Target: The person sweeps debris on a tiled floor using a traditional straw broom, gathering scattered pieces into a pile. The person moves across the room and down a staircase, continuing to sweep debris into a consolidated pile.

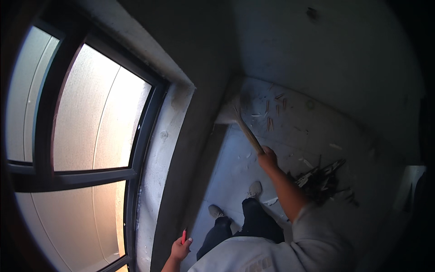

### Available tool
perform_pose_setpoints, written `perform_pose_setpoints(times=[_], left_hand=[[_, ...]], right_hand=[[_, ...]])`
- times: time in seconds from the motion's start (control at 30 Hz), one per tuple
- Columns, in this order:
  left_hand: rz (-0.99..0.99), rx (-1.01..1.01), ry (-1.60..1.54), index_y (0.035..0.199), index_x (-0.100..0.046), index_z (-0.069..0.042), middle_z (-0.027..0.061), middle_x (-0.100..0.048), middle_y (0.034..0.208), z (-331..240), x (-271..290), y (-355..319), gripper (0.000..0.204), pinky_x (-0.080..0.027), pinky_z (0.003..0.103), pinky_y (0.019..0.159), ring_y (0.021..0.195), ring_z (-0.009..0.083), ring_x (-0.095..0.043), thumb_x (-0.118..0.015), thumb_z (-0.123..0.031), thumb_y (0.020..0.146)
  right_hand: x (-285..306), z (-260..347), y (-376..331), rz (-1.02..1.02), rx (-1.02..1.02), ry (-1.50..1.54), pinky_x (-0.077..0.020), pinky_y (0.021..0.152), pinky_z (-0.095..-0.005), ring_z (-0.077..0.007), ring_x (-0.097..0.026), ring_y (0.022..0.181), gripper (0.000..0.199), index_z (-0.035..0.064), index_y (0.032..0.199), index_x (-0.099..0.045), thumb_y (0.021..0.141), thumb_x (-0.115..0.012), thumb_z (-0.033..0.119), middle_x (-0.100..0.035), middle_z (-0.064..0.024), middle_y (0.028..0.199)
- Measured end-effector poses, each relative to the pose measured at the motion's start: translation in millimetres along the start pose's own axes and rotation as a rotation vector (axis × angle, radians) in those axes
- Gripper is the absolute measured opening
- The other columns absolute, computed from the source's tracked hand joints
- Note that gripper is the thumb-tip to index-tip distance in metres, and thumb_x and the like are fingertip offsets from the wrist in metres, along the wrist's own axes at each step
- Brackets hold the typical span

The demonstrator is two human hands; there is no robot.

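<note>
Two grips going: left hand (pixel 181 249) on a red pen (pixel 184 236) bottom-frame, right hand (pixel 268 158) on a wooden stick (pixel 248 135) mid-frame, debris pile (pixel 322 180) uncleared imo.

We could not make out the blurred far end of the wooden-handled tool (pixel 249 132), and the right hand (pixel 267 157) hid its near end. The left hand (pixel 180 250) covered part of a slim red object (pixel 184 236), and the lower edge cut off the left forearm (pixel 171 264).

Grey floor (pixel 226 170), dark debris heap (pixel 321 185), thin strips (pixel 267 107), pale scraps (pixel 335 146)
</note>
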State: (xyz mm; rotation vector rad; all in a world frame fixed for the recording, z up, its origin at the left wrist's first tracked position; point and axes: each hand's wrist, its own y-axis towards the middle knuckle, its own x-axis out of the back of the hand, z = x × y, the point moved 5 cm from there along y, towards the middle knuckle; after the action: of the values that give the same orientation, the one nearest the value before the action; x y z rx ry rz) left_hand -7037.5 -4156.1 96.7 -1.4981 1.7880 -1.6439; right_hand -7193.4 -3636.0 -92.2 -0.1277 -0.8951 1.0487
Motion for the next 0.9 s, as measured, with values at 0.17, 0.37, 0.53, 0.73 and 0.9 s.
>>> perform_pose_setpoints(times=[0.17,0.37,0.53,0.73,0.9], left_hand=[[0.034,0.029,0.142,0.079,-0.061,-0.006,-0.0019,-0.054,0.061,13.9,0.5,22.5,0.031,-0.045,0.028,0.049,0.053,0.0096,-0.054,-0.072,-0.033,0.089],[0.041,-0.093,0.171,0.126,-0.062,-0.008,-0.0049,-0.053,0.071,101.7,54.5,84.3,0.039,-0.042,0.026,0.055,0.061,0.0055,-0.046,-0.064,-0.032,0.095],[0.107,-0.091,0.208,0.096,-0.060,-0.007,-0.0030,-0.054,0.064,98.1,90.8,110.1,0.026,-0.042,0.027,0.051,0.055,0.0080,-0.049,-0.070,-0.031,0.091],[0.115,-0.039,0.168,0.080,-0.058,-0.007,-0.0042,-0.048,0.061,27.6,128.5,124.6,0.027,-0.040,0.028,0.046,0.051,0.0085,-0.046,-0.069,-0.030,0.092],[0.156,-0.074,0.280,0.082,-0.059,-0.006,-0.0011,-0.053,0.064,9.0,144.5,139.6,0.033,-0.042,0.029,0.046,0.051,0.0107,-0.051,-0.071,-0.036,0.090]], right_hand=[[-57.7,26.5,136.9,-0.088,-0.091,-0.012,-0.0515,0.086,-0.0483,-0.0399,-0.064,0.101,0.033,0.0091,0.117,-0.063,0.091,-0.054,0.028,-0.067,-0.0189,0.110],[-117.4,-31.4,163.9,0.010,-0.241,-0.151,-0.0540,0.082,-0.0471,-0.0370,-0.067,0.094,0.034,0.0080,0.111,-0.066,0.091,-0.053,0.033,-0.070,-0.0182,0.102],[-131.7,-89.0,30.3,0.191,-0.216,-0.280,-0.0506,0.093,-0.0453,-0.0379,-0.063,0.108,0.039,0.0104,0.121,-0.064,0.090,-0.051,0.030,-0.067,-0.0163,0.115],[-54.0,-171.7,-142.9,0.103,-0.369,-0.431,-0.0474,0.097,-0.0474,-0.0371,-0.059,0.115,0.042,0.0153,0.128,-0.060,0.089,-0.051,0.027,-0.064,-0.0166,0.121],[33.2,-249.4,-250.9,-0.068,-0.681,-0.505,-0.0516,0.087,-0.0512,-0.0361,-0.065,0.103,0.028,0.0152,0.116,-0.065,0.091,-0.056,0.025,-0.068,-0.0162,0.110]])
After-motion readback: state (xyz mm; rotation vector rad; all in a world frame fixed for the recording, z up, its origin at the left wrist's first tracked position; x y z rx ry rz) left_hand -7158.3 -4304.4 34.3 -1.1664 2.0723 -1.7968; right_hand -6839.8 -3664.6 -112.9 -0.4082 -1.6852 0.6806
